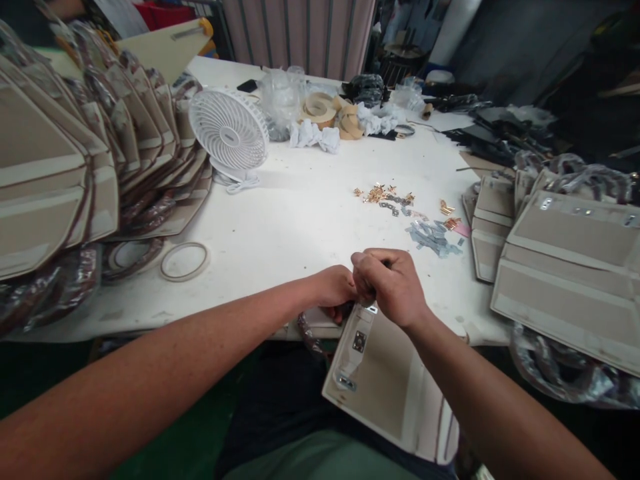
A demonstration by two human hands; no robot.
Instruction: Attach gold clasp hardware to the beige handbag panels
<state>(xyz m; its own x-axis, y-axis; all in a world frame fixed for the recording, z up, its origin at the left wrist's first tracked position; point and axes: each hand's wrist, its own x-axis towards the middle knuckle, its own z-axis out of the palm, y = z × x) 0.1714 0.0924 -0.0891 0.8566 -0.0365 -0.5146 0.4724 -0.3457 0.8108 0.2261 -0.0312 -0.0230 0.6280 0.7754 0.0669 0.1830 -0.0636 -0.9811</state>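
Note:
A beige bag panel (385, 380) lies slanted over my lap, its upper corner at the table edge. Small metal plates, one a square metal fitting (359, 341), run along its left side. My left hand (336, 291) is closed at the panel's top corner, beside a plastic-wrapped handle (310, 333); its fingertips are partly hidden. Right above that corner, my right hand (393, 283) makes a fist against the left one. Something dark shows inside the fist, too covered to name.
Stacked bag panels stand left (40, 173) and right (570, 260). A white fan (230, 130), a tape roll (184, 261), gold-coloured fittings (383, 193) and grey metal plates (433, 237) lie on the white table (300, 220). Tape and crumpled plastic (283, 93) sit farther back.

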